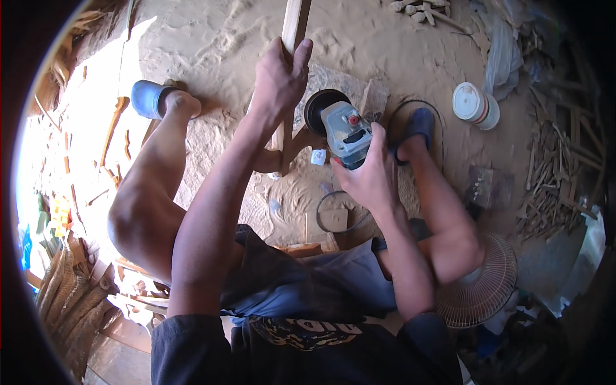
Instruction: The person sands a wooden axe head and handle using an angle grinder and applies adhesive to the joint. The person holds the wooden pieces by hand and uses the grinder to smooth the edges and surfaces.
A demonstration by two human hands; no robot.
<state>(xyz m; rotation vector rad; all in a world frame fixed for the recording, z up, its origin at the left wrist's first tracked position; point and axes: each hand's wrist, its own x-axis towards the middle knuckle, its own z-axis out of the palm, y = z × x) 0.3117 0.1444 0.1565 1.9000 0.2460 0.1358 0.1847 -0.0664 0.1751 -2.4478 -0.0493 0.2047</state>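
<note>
My left hand (280,78) is closed around a pale wooden bar (295,24) that runs up past the top edge of the view. Below that hand the wood continues down, and a curved wooden piece (301,142) shows at its lower end; whether they are joined I cannot tell. My right hand (372,173) grips a grey angle grinder (346,131) by its body. Its round black disc (319,110) faces the wood, just right of my left wrist. Whether disc and wood touch, or whether the disc spins, is not clear.
Sandy dust covers the ground. A block (374,96) lies beyond the grinder, and a dark cord (319,208) loops below it. A white bucket (475,106) stands right of my foot. Wood scraps (555,167) pile at far right; a round fan guard (481,289) sits by my right knee.
</note>
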